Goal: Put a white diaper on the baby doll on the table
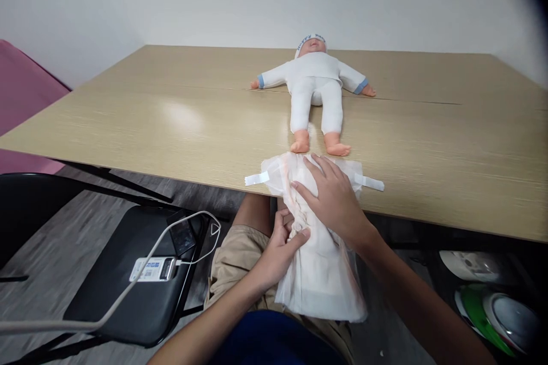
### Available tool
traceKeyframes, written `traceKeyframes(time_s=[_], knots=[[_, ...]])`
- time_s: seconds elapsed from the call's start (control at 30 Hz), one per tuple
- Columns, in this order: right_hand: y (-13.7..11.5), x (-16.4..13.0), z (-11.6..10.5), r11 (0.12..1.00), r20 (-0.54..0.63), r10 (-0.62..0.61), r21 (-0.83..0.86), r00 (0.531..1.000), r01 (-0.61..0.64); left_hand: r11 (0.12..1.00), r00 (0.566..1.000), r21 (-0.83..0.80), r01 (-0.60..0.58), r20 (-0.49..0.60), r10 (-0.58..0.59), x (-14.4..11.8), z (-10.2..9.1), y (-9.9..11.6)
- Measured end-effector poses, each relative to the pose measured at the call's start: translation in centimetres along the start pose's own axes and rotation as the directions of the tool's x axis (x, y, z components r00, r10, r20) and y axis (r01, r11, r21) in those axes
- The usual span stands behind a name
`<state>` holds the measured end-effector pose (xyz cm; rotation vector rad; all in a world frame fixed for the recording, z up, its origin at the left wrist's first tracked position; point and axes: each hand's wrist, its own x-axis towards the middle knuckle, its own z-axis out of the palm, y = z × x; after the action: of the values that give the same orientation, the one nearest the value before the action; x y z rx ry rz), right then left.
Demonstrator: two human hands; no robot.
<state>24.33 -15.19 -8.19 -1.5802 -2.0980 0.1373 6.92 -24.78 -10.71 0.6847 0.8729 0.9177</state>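
Under the right hand (331, 199) lies the diaper (317, 251), draped over the near table (171, 120) edge. This hand is open and flat, pressing the upper part on the tabletop. The left hand (280, 251) is lower and nearer to the body, pinching the diaper's left edge. The diaper's long axis runs away from the person, its tabbed end pointing to the doll (314, 91). Just beyond the right fingertips are the doll's feet; the doll lies along the same axis, head far.
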Motion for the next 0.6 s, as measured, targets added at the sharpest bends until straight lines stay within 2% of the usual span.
traceKeyframes(time_s=[0.13, 0.2, 0.27, 0.37, 0.43, 0.5, 0.6], knots=[[0.4, 0.4, 0.1, 0.999, 0.059, -0.03, 0.017, 0.998, 0.029, 0.993, 0.998, 0.102, -0.054, 0.043, 0.05, 0.1, -0.6, -0.3], [0.6, 0.6, 0.1, 0.998, 0.079, -0.06, 0.022, 0.995, 0.058, 0.967, 0.995, 0.239, -0.091, 0.053, 0.081, 0.0, -1.5, 0.1], [0.9, 0.8, 0.1, 0.997, 0.091, -0.075, 0.019, 0.993, 0.074, 0.887, 0.992, 0.445, -0.125, 0.059, 0.11, -0.3, -2.6, 1.3], [1.2, 0.9, 0.3, 0.997, 0.114, -0.078, 0.011, 0.99, 0.077, 0.624, 0.982, 0.759, -0.187, 0.139, 0.125, -0.9, -4.0, 4.5], [1.3, 0.9, 0.4, 0.997, 0.122, -0.08, 0.009, 0.989, 0.079, 0.413, 0.964, 0.871, -0.267, 0.234, 0.128, -1.1, -4.4, 7.1], [1.4, 0.9, 0.5, 0.997, 0.121, -0.08, 0.009, 0.989, 0.079, 0.243, 0.931, 0.9, -0.361, 0.331, 0.157, -0.8, -4.2, 10.0], [1.4, 0.9, 0.6, 0.997, 0.107, -0.076, 0.008, 0.991, 0.076, 0.091, 0.856, 0.869, -0.487, 0.454, 0.249, 1.1, -3.4, 13.9]])
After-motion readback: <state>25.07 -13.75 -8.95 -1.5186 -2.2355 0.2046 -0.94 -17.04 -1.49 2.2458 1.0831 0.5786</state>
